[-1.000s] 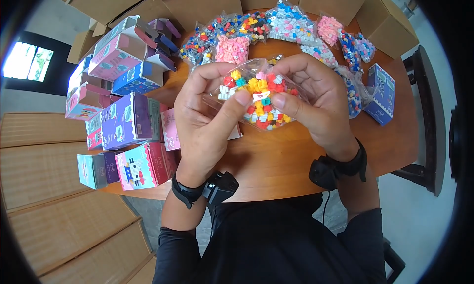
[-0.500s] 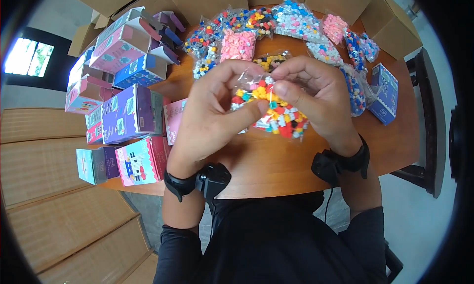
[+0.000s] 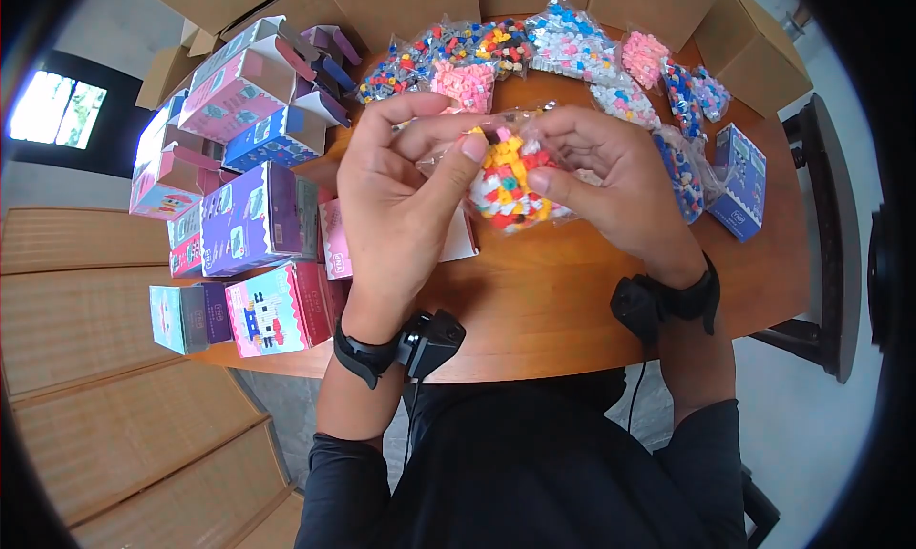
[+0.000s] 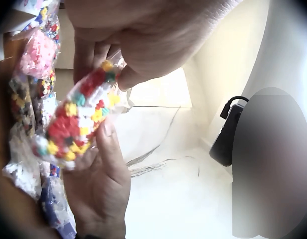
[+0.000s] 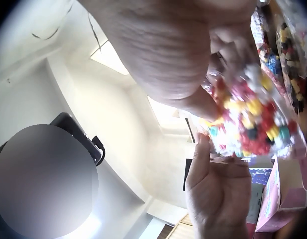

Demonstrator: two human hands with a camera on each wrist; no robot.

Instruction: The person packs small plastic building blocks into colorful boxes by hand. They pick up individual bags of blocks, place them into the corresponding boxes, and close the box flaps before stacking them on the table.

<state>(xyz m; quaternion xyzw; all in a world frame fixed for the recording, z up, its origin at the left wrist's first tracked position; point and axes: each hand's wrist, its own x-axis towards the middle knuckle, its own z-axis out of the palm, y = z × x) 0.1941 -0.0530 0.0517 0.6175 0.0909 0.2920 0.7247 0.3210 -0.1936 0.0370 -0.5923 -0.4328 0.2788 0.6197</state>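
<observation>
A clear plastic bag of small building blocks (image 3: 515, 188), mixed red, yellow, white and teal, is held up over the table between both hands. My left hand (image 3: 393, 215) pinches the bag's left edge, thumb in front and fingers behind. On the other side my right hand (image 3: 625, 196) grips the bag with its thumb pressed on the front. In the left wrist view the bag (image 4: 76, 119) shows edge-on and bulging between the two hands. The right wrist view shows the blocks (image 5: 253, 119) pressed against the clear film.
Printed toy boxes (image 3: 239, 220) crowd the table's left side, several with open flaps. More bags of blocks (image 3: 572, 43) lie in an arc along the back, before cardboard cartons (image 3: 401, 15). A purple box (image 3: 739, 182) stands at the right on the wooden table (image 3: 534, 310).
The bag has tilted and shifted between the hands. My left thumb has moved from the bag's middle up to its upper left edge; my right hand keeps its grip.
</observation>
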